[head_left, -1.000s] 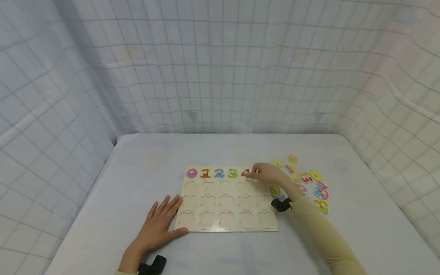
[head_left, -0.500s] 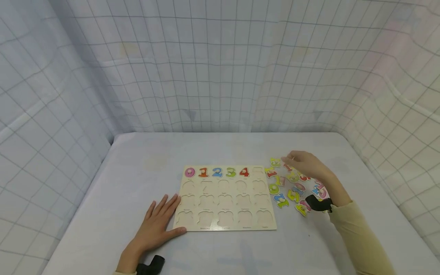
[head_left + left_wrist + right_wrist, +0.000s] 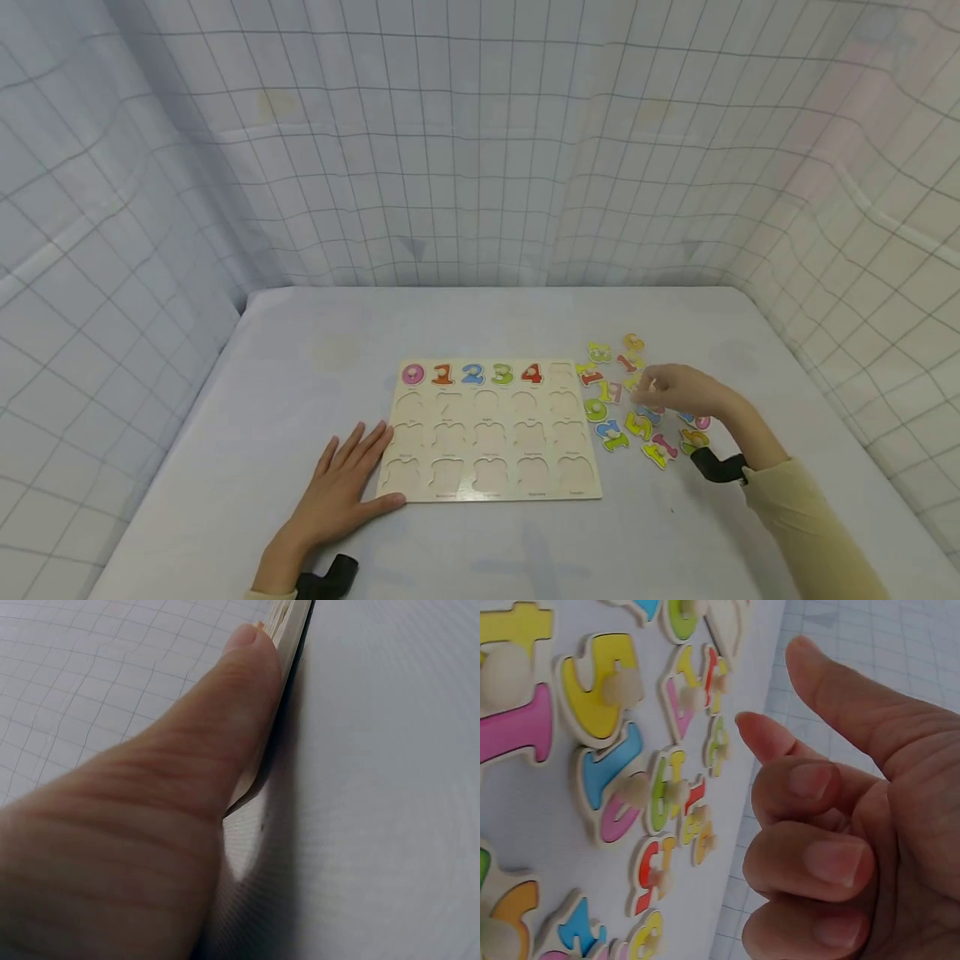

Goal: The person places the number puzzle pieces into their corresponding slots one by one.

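A wooden number puzzle board (image 3: 491, 418) lies flat on the table, with pieces 0 (image 3: 413, 374), 1, 2, 3 and a red 4 (image 3: 532, 373) in its top row. My left hand (image 3: 333, 500) rests at the board's left edge, fingers straight; its thumb (image 3: 217, 712) touches the front corner. My right hand (image 3: 682, 389) hovers over the loose number pieces to the right. In the right wrist view, thumb and index finger stand apart with nothing between them, the other fingers curled. Near it are a yellow 5 (image 3: 581, 694) and a blue-and-pink two-digit piece (image 3: 604, 780), both with wooden knobs.
Several loose knobbed pieces spread beside the board, among them a green one (image 3: 596, 410), a blue-and-green one (image 3: 612, 436) and an orange one (image 3: 633, 342) at the back. White gridded cloth (image 3: 480, 167) hangs behind and at both sides of the table.
My right hand has left the red 4 on the board, moved right to the loose pieces, then come slightly nearer over them. The left hand stays at the board's edge.
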### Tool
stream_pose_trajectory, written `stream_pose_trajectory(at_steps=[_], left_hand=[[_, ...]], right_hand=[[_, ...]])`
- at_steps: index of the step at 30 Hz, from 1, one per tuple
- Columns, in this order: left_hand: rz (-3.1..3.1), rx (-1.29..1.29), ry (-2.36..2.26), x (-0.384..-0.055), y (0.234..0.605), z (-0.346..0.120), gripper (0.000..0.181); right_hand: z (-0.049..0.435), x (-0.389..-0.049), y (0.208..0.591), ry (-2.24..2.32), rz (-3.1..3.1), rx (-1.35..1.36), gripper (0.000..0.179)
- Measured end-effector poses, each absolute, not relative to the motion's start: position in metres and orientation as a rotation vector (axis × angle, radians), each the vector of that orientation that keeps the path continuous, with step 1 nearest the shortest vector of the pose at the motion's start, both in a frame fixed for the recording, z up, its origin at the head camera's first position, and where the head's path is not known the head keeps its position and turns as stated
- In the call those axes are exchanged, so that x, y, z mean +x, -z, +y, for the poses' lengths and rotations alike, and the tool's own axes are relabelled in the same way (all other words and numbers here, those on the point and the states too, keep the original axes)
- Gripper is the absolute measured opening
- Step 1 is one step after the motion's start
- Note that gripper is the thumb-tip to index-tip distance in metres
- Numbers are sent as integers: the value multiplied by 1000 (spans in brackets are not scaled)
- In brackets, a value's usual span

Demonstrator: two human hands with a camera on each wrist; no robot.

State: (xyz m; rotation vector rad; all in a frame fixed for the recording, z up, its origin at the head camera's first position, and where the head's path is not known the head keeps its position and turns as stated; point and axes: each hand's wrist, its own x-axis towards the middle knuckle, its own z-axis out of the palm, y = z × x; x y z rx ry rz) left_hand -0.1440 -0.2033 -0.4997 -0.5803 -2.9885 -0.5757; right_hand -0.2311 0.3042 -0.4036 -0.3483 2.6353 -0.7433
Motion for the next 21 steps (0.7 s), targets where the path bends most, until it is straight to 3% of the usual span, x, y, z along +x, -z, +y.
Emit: stream_pose_trajectory(at_steps=[4, 11, 21], left_hand=[[-2986, -583, 583, -144, 499, -203, 96], [-2990, -583, 581, -143, 500, -204, 96], [-2974, -595, 575, -143, 499, -205, 95]], right_hand=[[305, -231, 420, 717, 2549, -372, 21], [301, -230, 433, 574, 2605, -323, 30], [294, -230, 434, 478, 2617, -451, 27]])
